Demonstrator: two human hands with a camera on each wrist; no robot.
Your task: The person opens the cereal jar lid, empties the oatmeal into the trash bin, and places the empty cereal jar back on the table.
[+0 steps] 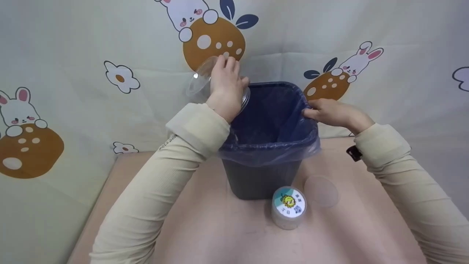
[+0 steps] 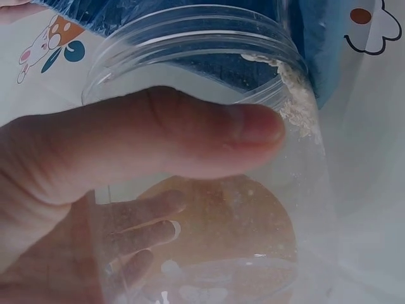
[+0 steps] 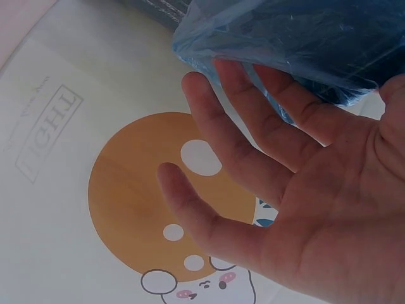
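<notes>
My left hand point(image 1: 228, 82) grips a clear plastic jar point(image 1: 200, 82), tilted with its mouth toward the bin's left rim. In the left wrist view, the thumb lies across the jar point(image 2: 228, 234) and fingers show through its wall. Pale crumbly residue point(image 2: 296, 101) lies inside by the mouth. The dark trash bin point(image 1: 260, 179) stands upright, lined with a translucent blue bag point(image 1: 271, 156) folded over its rim. My right hand point(image 1: 331, 113) holds the bin's right rim through the bag, thumb on the inner side. In the right wrist view, its outer fingers point(image 3: 234, 155) extend loosely beside the bag.
In front of the bin stands a small tub point(image 1: 288, 211) with a printed sticker on top. A translucent round disc point(image 1: 322, 191) lies right of it on the pinkish table point(image 1: 205, 227). Close behind hangs a curtain point(image 1: 154, 40) printed with rabbits.
</notes>
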